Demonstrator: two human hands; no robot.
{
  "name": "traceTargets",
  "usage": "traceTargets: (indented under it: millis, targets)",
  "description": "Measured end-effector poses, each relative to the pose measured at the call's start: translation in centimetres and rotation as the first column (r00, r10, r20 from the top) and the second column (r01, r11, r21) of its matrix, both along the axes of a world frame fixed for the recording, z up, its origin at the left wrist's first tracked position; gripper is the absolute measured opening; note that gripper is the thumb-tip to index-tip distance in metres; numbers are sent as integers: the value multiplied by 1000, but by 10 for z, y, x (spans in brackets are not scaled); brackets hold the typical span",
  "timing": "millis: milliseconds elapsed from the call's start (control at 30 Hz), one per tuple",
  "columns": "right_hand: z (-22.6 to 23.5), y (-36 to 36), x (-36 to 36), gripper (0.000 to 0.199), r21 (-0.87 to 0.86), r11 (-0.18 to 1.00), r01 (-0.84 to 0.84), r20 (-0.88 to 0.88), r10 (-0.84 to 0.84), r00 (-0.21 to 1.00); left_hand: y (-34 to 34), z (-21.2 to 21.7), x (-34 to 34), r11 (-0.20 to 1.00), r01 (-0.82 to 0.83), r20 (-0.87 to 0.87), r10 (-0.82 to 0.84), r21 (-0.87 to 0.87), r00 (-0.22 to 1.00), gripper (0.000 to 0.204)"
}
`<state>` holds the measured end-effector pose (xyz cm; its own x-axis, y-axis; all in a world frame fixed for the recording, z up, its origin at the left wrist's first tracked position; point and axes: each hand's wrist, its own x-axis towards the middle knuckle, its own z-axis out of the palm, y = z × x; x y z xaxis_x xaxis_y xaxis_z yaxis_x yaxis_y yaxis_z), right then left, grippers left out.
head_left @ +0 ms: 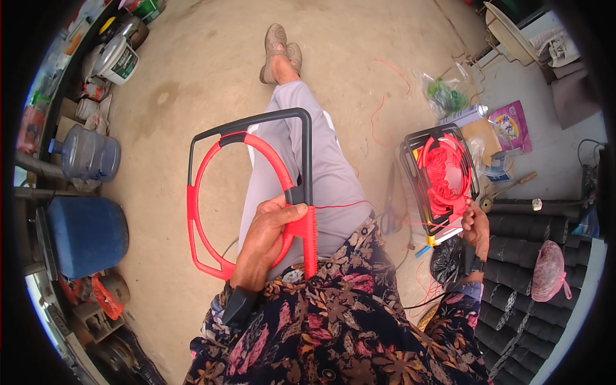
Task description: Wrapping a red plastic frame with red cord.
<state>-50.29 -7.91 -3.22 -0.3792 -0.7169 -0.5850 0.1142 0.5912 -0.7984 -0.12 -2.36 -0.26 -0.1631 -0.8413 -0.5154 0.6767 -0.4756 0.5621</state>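
Note:
My left hand (262,240) is closed round the lower right part of a black frame (307,147) that has a ring inside it. Red cord is wrapped round much of the ring (208,173) and tightly along the lower right bar. From that bar a thin red cord (343,205) stretches across my lap to the right. My right hand (475,228) has its fingers curled together on this cord, beside a stack of similar black frames (414,173). A tangle of red cord (441,170) lies within the stack.
Loose red cord (373,122) trails over the concrete floor. At right are a spray can (465,115), a purple packet (511,126), black rolled sheeting (523,256) and a pink bag (548,269). A blue bin (86,236) and a water jug (91,154) stand at left.

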Motion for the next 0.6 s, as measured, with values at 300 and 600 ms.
traceTargets:
  millis: [300, 600]
  targets:
    - [118, -104, 65, 25, -618, 780, 98, 37, -95, 995, -7, -8, -6, 995, 98, 27, -99, 34, 995, 17]
    - [72, -51, 341, 17, -113, -93, -989, -904, 422, 64, -9, -5, -19, 993, 87, 88, -94, 75, 992, 18]
